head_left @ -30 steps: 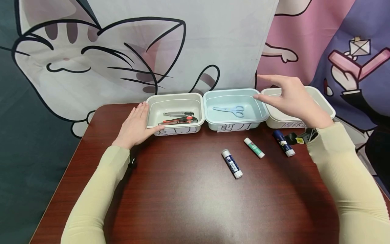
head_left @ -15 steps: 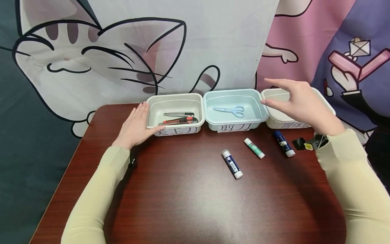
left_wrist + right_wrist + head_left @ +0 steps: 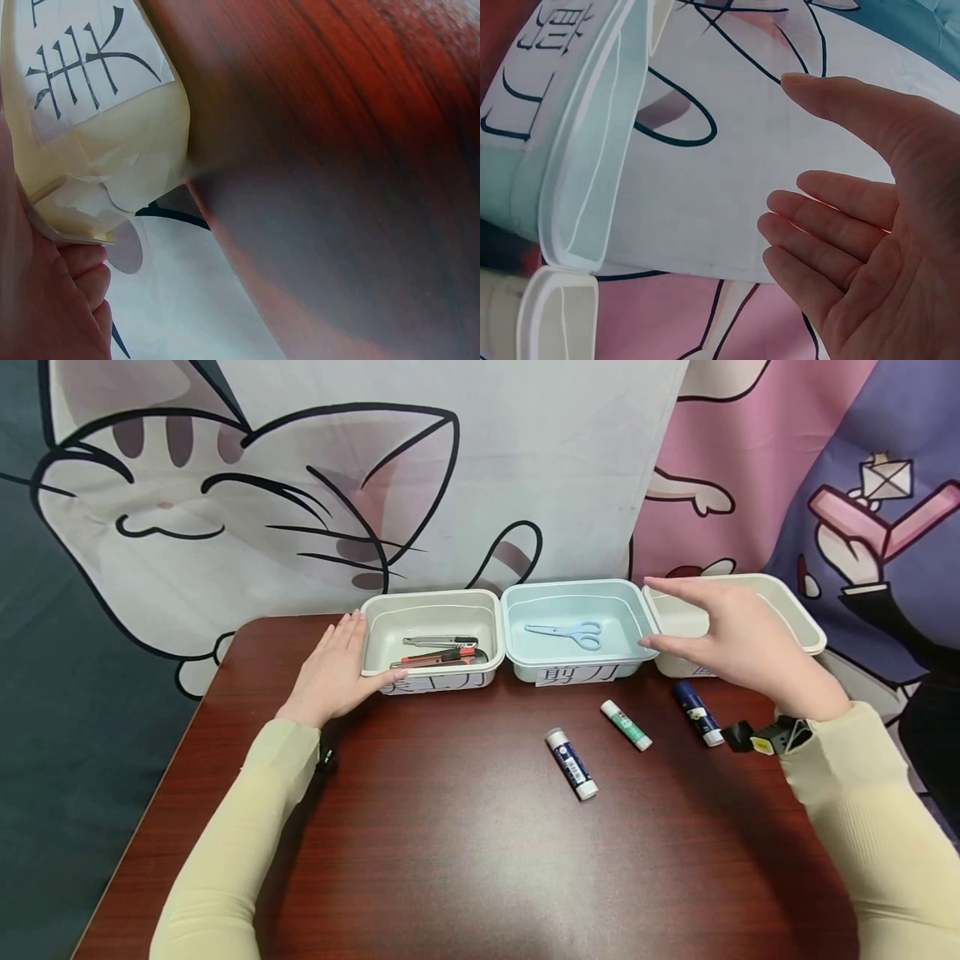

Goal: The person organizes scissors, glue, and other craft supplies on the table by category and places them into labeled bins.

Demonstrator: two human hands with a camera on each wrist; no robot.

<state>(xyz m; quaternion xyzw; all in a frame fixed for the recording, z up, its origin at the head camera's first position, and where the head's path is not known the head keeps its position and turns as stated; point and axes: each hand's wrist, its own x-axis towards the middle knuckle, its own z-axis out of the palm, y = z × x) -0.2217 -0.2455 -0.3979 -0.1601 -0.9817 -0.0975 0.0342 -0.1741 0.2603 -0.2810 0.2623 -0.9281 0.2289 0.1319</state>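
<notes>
My left hand (image 3: 330, 670) lies flat along the left side of the off-white bin (image 3: 431, 603), its thumb at the front rim. Inside that bin are several utility knives (image 3: 444, 654). In the left wrist view the bin's paper label (image 3: 90, 60) shows above the fingers. My right hand (image 3: 742, 639), holding nothing, is over the right-hand cream bin (image 3: 787, 602), thumb and fingers spread apart. Its thumb tip overlaps the right edge of the light blue bin (image 3: 555, 602), which holds blue scissors (image 3: 564, 630). In the right wrist view its palm and fingers show, with the blue bin (image 3: 592, 172) at left.
Three glue sticks lie on the dark wooden table (image 3: 450, 852): a navy and white one (image 3: 572, 764), a green one (image 3: 626, 725) and a dark blue one (image 3: 696, 710). The bins stand in a row before a printed cloth (image 3: 570, 460).
My right hand has shifted right from the blue bin's edge, then lowered over the cream bin. My left hand, the bins and the glue sticks have stayed put.
</notes>
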